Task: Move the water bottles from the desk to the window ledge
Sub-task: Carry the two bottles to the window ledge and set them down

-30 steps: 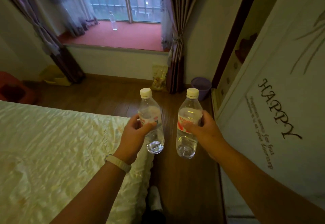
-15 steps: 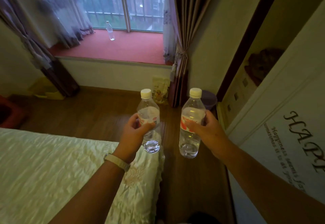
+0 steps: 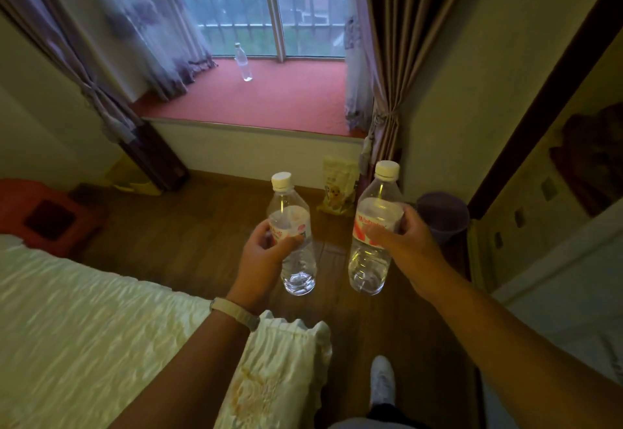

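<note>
The left hand (image 3: 261,253) is gripping a clear water bottle (image 3: 298,260) around its label, fingers and thumb curling round it, and is holding it upright in the air, short of the window ledge (image 3: 286,101) and well below it in the view. The right hand (image 3: 409,243) is gripping a second water bottle (image 3: 376,204) the same way, at the label, a little closer to the right end of the ledge. Both bottles are wearing white caps and are hanging over the wooden floor, apart from each other and well apart from the ledge.

A third bottle (image 3: 243,63) is standing upright on the red ledge surface, towards the back of the ledge near the glass (its label is too small to tell). A bag (image 3: 338,189) is leaning against the wall under the ledge's right end, and a purple bucket (image 3: 441,216) is sitting further right of it. A brown curtain (image 3: 401,58) is hanging at the ledge's right end. A pale bed (image 3: 84,327) is lying across the floor from the ledge, and a wristband (image 3: 234,310) is circling the left wrist over its corner.
</note>
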A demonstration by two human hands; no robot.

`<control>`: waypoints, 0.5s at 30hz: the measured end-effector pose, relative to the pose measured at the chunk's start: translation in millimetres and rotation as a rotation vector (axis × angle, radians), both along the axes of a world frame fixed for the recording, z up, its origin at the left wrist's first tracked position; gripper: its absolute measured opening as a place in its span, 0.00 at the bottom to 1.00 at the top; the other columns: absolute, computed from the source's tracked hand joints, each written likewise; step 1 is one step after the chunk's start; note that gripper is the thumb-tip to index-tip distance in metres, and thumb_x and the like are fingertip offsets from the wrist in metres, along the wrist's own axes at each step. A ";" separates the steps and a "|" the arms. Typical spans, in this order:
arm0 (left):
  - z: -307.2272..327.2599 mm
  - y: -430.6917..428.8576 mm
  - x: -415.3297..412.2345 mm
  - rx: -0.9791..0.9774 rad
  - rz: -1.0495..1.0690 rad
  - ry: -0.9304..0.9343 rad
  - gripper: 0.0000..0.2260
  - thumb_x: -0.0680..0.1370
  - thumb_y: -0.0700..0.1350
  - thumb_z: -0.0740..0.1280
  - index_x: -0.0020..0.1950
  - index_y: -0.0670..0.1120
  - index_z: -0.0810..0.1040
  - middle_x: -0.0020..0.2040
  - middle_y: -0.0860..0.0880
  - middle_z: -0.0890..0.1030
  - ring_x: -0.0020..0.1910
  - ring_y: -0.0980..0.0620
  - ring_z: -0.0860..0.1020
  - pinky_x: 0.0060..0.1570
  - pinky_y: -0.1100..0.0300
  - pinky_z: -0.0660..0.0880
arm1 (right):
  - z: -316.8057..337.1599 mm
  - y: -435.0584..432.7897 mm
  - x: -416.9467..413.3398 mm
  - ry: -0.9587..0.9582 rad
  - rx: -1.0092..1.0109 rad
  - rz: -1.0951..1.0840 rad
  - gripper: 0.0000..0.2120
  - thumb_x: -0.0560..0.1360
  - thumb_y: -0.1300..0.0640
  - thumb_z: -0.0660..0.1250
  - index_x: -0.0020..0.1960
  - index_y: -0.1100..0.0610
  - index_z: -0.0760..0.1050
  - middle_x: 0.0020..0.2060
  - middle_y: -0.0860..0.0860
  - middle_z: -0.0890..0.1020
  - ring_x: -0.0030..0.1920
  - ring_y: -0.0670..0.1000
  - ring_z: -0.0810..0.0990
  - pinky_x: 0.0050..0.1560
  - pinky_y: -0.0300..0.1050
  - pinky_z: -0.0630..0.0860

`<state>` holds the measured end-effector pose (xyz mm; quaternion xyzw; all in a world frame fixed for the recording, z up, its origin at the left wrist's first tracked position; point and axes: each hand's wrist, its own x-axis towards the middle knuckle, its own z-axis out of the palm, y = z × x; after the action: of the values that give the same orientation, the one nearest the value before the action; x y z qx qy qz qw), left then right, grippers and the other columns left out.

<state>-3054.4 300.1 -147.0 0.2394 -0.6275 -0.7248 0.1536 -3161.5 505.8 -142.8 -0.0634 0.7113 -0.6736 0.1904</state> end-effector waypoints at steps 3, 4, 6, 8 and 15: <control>8.6 10.9 -50.0 0.014 -0.001 0.001 0.15 0.75 0.34 0.69 0.58 0.49 0.77 0.54 0.46 0.83 0.53 0.48 0.83 0.47 0.59 0.80 | 5.6 4.4 -48.9 0.000 0.006 0.043 0.26 0.70 0.56 0.77 0.64 0.47 0.71 0.58 0.49 0.80 0.59 0.51 0.79 0.59 0.54 0.79; 11.2 13.4 -65.4 0.014 -0.004 0.008 0.15 0.76 0.35 0.69 0.59 0.50 0.76 0.55 0.46 0.83 0.53 0.49 0.83 0.47 0.60 0.80 | 6.2 5.5 -64.5 0.003 0.010 0.062 0.26 0.70 0.56 0.77 0.64 0.47 0.71 0.59 0.49 0.80 0.59 0.51 0.79 0.60 0.55 0.79; 14.7 15.0 -93.0 0.003 -0.003 0.024 0.15 0.75 0.35 0.69 0.59 0.50 0.76 0.56 0.45 0.83 0.54 0.49 0.83 0.47 0.59 0.80 | 6.2 6.7 -93.7 0.018 0.031 0.096 0.27 0.69 0.55 0.78 0.64 0.48 0.72 0.59 0.49 0.80 0.59 0.52 0.79 0.60 0.56 0.79; 16.8 14.6 -113.0 -0.010 -0.007 0.028 0.15 0.75 0.36 0.70 0.59 0.50 0.77 0.56 0.45 0.83 0.54 0.48 0.83 0.47 0.59 0.80 | 6.9 4.9 -116.4 0.028 0.059 0.122 0.29 0.67 0.53 0.79 0.65 0.48 0.72 0.59 0.49 0.81 0.59 0.52 0.80 0.59 0.56 0.80; 17.1 -18.4 -168.0 -0.004 0.002 0.029 0.21 0.71 0.39 0.72 0.63 0.46 0.76 0.57 0.44 0.83 0.54 0.48 0.83 0.48 0.57 0.81 | 4.5 -32.6 -181.5 -0.005 0.072 0.183 0.31 0.67 0.53 0.80 0.67 0.50 0.71 0.59 0.50 0.81 0.58 0.53 0.80 0.57 0.55 0.80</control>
<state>-3222.4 281.7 -130.0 0.2293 -0.6265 -0.7267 0.1639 -3343.1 473.2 -138.3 -0.1197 0.7258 -0.6276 0.2552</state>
